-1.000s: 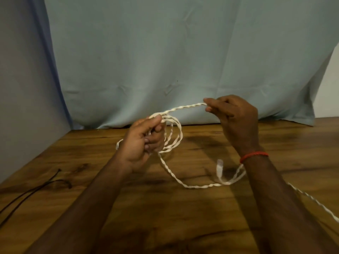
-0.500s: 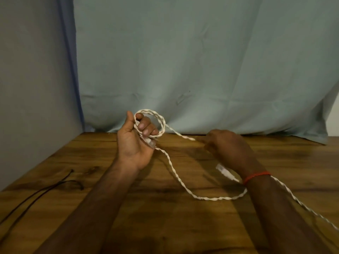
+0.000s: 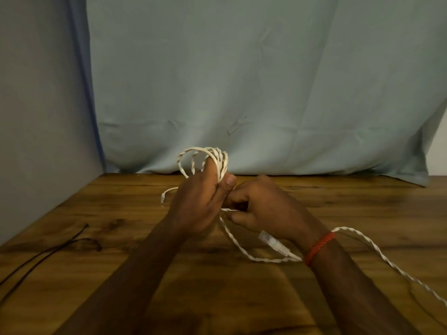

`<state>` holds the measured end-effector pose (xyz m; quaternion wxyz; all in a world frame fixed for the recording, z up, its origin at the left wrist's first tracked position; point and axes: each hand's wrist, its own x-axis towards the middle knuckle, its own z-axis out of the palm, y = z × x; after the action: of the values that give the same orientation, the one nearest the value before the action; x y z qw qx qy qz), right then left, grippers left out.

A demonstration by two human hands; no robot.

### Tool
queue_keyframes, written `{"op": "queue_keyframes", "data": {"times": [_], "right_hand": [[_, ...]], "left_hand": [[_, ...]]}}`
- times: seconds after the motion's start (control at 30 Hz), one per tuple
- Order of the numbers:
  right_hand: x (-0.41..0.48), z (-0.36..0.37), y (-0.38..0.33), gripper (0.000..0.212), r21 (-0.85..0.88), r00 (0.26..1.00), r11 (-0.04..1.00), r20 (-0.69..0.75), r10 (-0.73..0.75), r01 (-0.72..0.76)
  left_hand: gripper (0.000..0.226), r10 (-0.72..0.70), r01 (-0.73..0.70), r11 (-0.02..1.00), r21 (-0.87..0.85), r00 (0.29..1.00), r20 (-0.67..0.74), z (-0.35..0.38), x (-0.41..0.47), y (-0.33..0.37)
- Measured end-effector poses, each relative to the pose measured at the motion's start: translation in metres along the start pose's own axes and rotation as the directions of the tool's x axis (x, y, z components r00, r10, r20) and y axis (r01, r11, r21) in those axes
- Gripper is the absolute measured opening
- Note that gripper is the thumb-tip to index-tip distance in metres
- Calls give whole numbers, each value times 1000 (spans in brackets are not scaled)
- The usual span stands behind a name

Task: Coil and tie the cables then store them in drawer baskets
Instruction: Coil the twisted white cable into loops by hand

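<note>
A white twisted cable [image 3: 238, 243] is partly wound into several small loops [image 3: 212, 157] that stand up above my left hand [image 3: 200, 201], whose thumb and fingers grip the bundle. My right hand [image 3: 261, 209] sits close against the left and pinches the strand just below the loops. The free cable sags to the wooden table [image 3: 217, 286], passes under my right wrist and runs off the right edge. A white plug [image 3: 273, 243] lies by that wrist. One short cable end [image 3: 165, 194] sticks out left of my left hand.
A thin black cable [image 3: 48, 252] lies on the table at the left edge. A pale blue cloth [image 3: 242, 93] hangs behind the table, and a grey wall stands at the left. No drawer basket is in view.
My right hand has moved left up against the left hand, bringing more cable to it. The bundle in my left hand now has more loops than before.
</note>
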<state>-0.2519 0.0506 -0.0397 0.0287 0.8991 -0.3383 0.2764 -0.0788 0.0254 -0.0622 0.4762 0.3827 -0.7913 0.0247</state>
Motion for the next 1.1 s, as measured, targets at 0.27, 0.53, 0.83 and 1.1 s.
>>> {"op": "queue_keyframes", "data": {"times": [0.27,0.53,0.83,1.1], "right_hand": [[-15,-25,-3,60,602,860,681,504,83,-418],[-24,-30,16,28,988,988,21,154,-11,-154],[-12,-28,22,35,993,938,-64,-70,339,97],[-8,-6,23,34,479,699,845,-520,492,-238]], "left_hand": [[79,212,-208,962,180,977,-5,-16,1,-5],[81,122,-103,973,-208,989,82,-22,3,-10],[24,-130,255,623,-739,966,223,-15,5,5],[54,-117,427,257,-867,904,411,-16,11,-7]]}}
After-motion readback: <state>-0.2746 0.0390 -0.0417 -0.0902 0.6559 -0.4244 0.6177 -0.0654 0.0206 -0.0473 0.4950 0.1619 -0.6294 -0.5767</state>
